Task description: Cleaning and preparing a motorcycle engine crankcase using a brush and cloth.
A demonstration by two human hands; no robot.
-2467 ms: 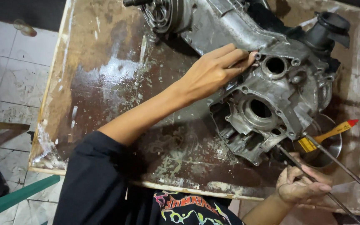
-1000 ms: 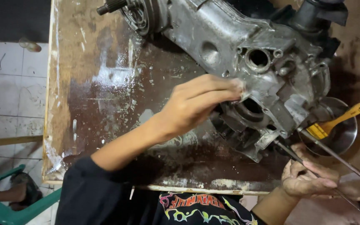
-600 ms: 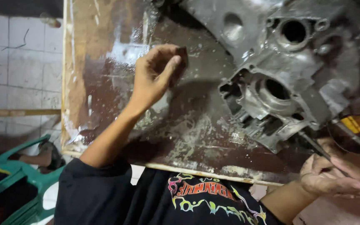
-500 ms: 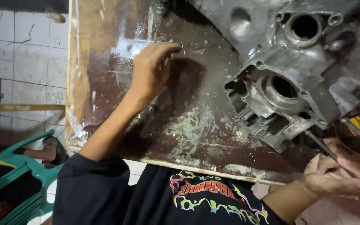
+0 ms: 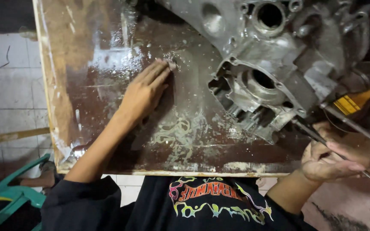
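Small part (image 5: 171, 65), apparently at left fingers (image 5: 157, 73)

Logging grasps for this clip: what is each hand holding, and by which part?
Right hand grips thin metal rods low on their shafts. Left hand holds nothing; it lies flat on the board, fingertips by a small piece.

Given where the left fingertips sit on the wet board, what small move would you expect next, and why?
Probably a pinch to lift the small grey piece: the left hand lies flat on the wet board with fingertips touching it, apart from the engine case, while the right hand holds thin metal rods.
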